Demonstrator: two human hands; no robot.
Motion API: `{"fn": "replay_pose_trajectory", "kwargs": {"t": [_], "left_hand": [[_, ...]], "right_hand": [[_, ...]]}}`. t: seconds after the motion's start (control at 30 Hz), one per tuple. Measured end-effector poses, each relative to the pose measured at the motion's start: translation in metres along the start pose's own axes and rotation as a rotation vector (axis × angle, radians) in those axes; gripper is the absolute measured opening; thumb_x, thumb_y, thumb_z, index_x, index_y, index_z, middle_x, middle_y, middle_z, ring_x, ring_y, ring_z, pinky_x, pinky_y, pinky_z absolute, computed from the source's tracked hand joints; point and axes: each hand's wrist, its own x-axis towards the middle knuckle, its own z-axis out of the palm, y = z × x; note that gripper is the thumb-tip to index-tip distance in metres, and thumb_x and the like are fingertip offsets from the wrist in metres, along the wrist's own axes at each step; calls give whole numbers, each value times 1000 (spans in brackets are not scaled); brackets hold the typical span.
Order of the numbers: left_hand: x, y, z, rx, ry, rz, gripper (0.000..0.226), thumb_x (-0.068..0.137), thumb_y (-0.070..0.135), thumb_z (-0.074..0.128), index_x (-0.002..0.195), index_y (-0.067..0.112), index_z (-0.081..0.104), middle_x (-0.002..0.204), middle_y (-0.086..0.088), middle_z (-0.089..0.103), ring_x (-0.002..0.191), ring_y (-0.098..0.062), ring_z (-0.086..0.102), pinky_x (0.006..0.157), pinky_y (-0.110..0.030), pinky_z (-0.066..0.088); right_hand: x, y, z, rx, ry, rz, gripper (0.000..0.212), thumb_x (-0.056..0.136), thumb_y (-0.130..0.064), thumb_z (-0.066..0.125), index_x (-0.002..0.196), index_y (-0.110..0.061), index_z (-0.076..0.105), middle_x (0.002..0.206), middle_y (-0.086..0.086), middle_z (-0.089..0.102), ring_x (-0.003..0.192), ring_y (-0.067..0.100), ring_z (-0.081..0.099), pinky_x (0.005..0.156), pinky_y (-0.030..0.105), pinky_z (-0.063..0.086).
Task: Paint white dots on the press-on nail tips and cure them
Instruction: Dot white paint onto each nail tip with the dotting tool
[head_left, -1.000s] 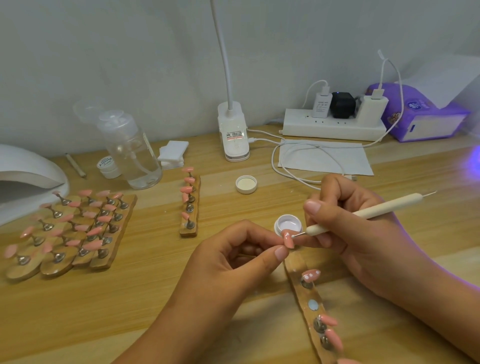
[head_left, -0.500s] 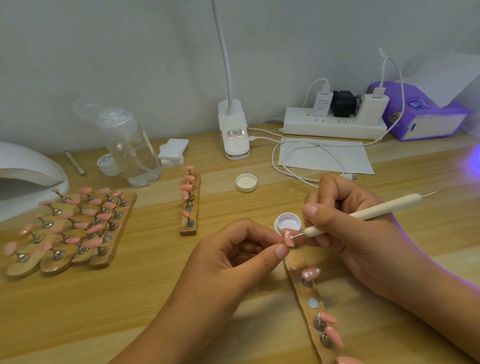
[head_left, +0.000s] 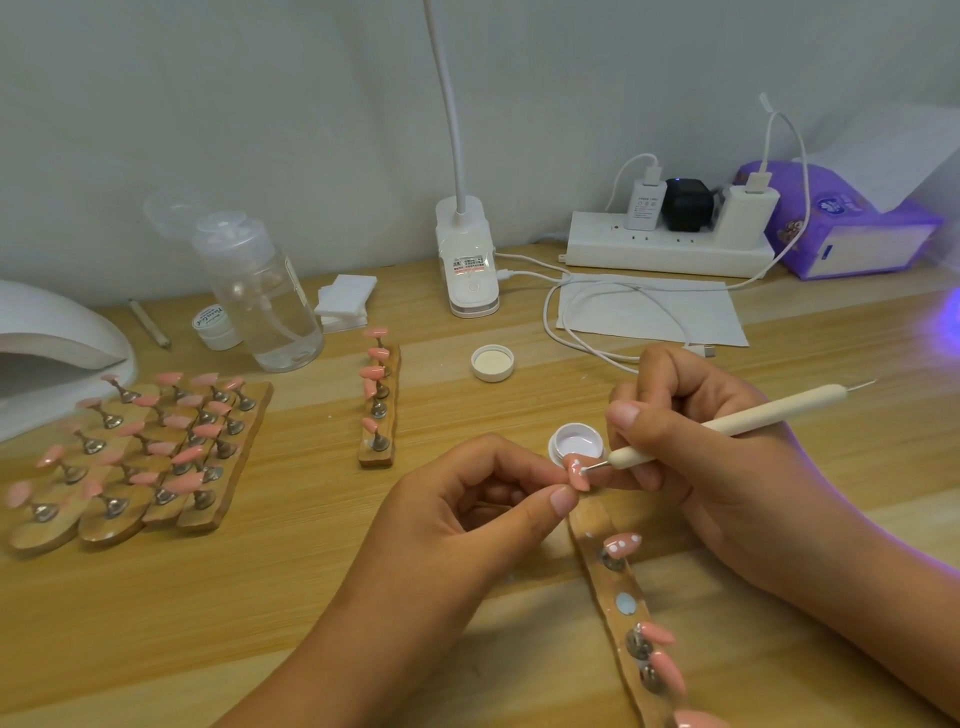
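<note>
Left hand (head_left: 467, 514) pinches a pink nail tip (head_left: 577, 477) between thumb and forefinger, other fingers curled under. Whether the grip is on the tip itself or on a stand under it is hidden. The tip sits near frame centre, a bit toward 4 o'clock, lifted off the table (head_left: 332, 613).

Right hand (head_left: 722, 467) holds the dotting pen (head_left: 727, 423) like a pencil. The metal point touches the tip's face and white dots show there.

The open paint pot (head_left: 576, 441) is just at 12 o'clock of the tip, almost touching it; its lid (head_left: 492, 362) lies further off at 11. The wooden strip (head_left: 592, 522) runs off toward 5 o'clock, with one dotted nail (head_left: 622, 544) on it, then a bare spot, then plain nails. The cure lamp (head_left: 47, 332) is at the 9 o'clock edge, well apart.

Step, as I judge it: dotting, mid-batch, nothing here cured yet.

Risks:
- The thumb is very close to the wet dots. A small regrip would likely smear them.
- Pressing the point too hard or dragging it turns a dot into a streak.
- The pot is right behind the tip, so a nudge from either hand could tip it.
- The right palm hangs over the dotted nail on the strip and dropping the wrist would smudge it.
- The lamp is far off, so wet paint could get bumped on the way.
</note>
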Motion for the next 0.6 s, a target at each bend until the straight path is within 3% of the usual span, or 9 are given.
{"fn": "replay_pose_trajectory", "kwargs": {"t": [0.23,0.43,0.6], "left_hand": [[0,0,0,0,5,2,9,71,29,75,79,24,74,73,3,69,68,-2,59,62,-12,45],[0,-1,-1,-9,-4,7,11,71,31,77,80,24,74,73,3,68,68,-2,58,61,-12,45],[0,-2,-2,-2,-9,19,16,70,37,76,81,25,74,73,5,68,69,-1,58,62,-12,45]], "right_hand": [[0,0,0,-5,-26,-9,22,72,-20,70,59,-21,52,57,0,51,53,7,50,57,17,50],[1,1,-1,-37,-20,-16,28,75,-10,71,58,-21,52,57,1,50,54,7,50,57,17,50],[1,2,-2,-38,-17,-18,25,74,-16,71,58,-22,52,57,1,50,54,7,50,58,18,51]]}}
